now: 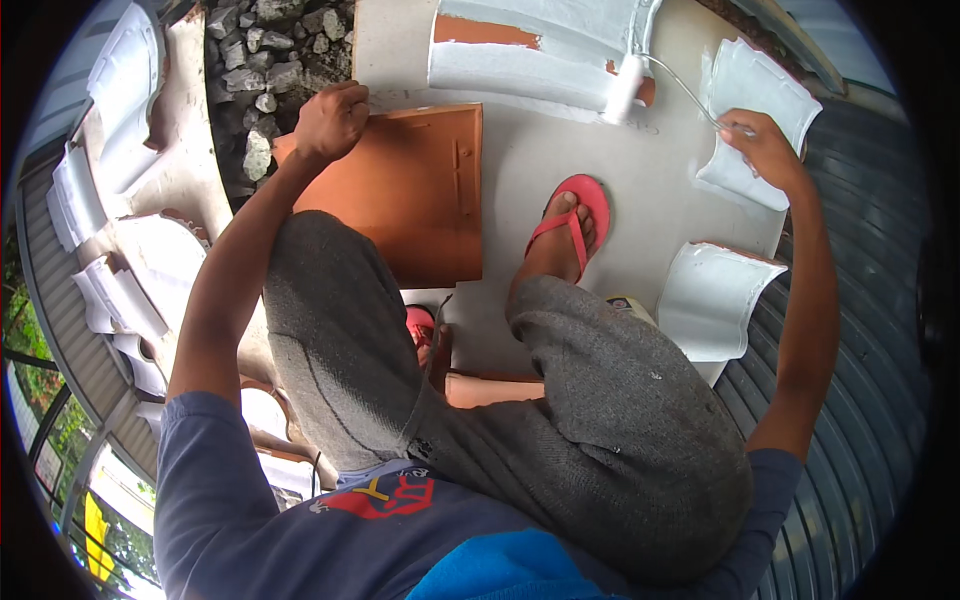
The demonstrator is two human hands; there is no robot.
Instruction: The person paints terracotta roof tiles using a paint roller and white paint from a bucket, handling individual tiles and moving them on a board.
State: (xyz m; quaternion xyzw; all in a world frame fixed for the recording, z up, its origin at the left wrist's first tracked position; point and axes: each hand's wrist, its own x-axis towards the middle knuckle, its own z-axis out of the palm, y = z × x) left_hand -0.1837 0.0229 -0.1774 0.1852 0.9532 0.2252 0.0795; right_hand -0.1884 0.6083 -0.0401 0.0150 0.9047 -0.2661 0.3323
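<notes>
My left hand [330, 120] grips the top left corner of a bare orange clay roof tile [410, 190] that lies on the pale floor in front of my knees. My right hand [765, 145] holds the wire handle of a paint roller [625, 88]. The roller's white sleeve rests on a half-painted tile [530, 55] at the top, where orange patches still show through pale grey paint. A fully painted tile [750, 105] lies just under my right hand.
Another painted tile [710, 300] lies by my right knee. Several white-painted tiles [110, 200] are lined up at the left. Grey stones [270, 60] fill a strip at the top left. My foot in a red sandal [570, 225] stands mid-floor. A corrugated sheet [850, 400] borders the right.
</notes>
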